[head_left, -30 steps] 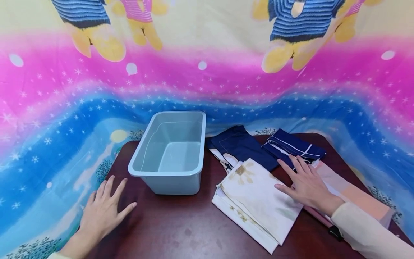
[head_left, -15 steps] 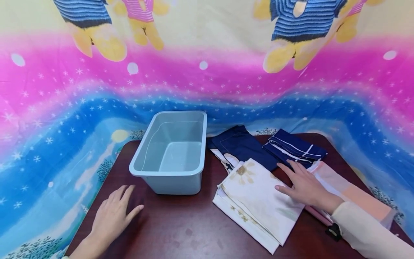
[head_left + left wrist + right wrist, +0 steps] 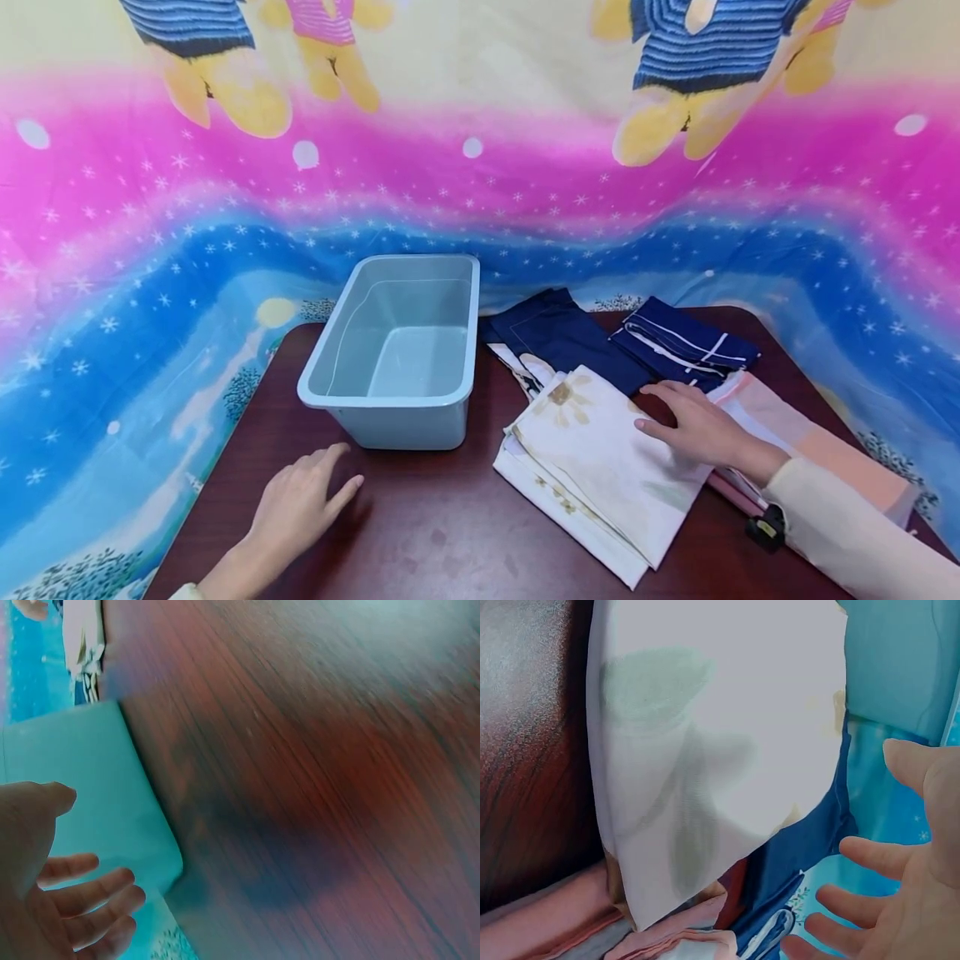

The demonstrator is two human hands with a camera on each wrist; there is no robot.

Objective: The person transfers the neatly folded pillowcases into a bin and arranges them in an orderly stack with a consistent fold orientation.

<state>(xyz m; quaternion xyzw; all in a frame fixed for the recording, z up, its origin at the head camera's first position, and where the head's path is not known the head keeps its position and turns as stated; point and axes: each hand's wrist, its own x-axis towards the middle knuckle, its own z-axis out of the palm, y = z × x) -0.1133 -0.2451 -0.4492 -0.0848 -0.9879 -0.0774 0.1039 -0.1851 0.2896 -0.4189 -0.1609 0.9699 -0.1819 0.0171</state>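
A folded white cloth with a floral print (image 3: 600, 475) lies on the table, its upper corner over a folded navy cloth (image 3: 570, 337). My right hand (image 3: 697, 425) hovers near the white cloth's right corner, fingers relaxed and holding nothing. In the right wrist view the thumb (image 3: 907, 765) and spread fingers stand apart from the fabric. Low over the table, in front of a grey-blue plastic tub (image 3: 405, 425), is my left hand (image 3: 296, 504). Its fingers are loosely bent with nothing between them. The tub's side wall (image 3: 90, 757) appears behind that hand in the left wrist view.
At the back right lies another folded navy cloth with white lines (image 3: 686, 337). A peach and pink cloth (image 3: 832, 454) runs along the right edge, partly under my forearm. A printed curtain (image 3: 465, 192) hangs behind the dark wooden table (image 3: 427, 533).
My left hand has moved right and toward the front edge, its fingers bending more. My right hand has lowered slightly and its fingers have drawn together. The cloths and tub stay in place.
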